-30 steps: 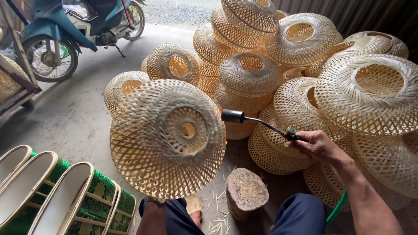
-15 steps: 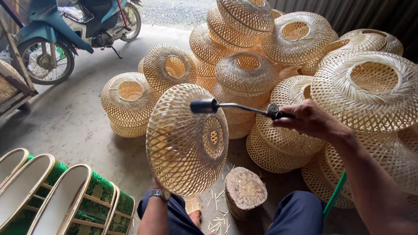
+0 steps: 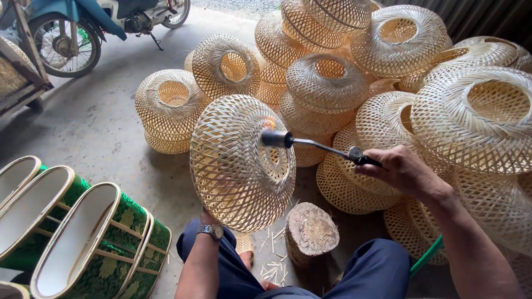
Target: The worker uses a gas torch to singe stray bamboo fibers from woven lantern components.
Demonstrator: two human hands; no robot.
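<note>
Woven bamboo lampshade (image 3: pixel 235 163), dome-shaped and open-weave, held up on edge in front of the person's knees, its round opening turned to the right. The left hand is hidden behind and beneath the shade; only the forearm and a wristwatch (image 3: pixel 211 231) show, so the grip itself cannot be told. The right hand (image 3: pixel 400 171) is closed around the handle of a gas torch (image 3: pixel 310 145), whose dark nozzle points at the rim of the shade's opening, with a small orange flame just at the weave. The work in hand looks like singeing loose fibres off the shade; going on would call for turning the shade while keeping the flame moving so no strand chars.

Below the torch, between the person's legs in blue trousers, stands a small wooden stump (image 3: pixel 311 231) with bamboo slivers scattered about it. Beyond the right hand rises a large heap of finished shades (image 3: pixel 388 72). Left of the left arm lie green and white containers (image 3: pixel 88 243); farther off stands a motorbike (image 3: pixel 94 25).
</note>
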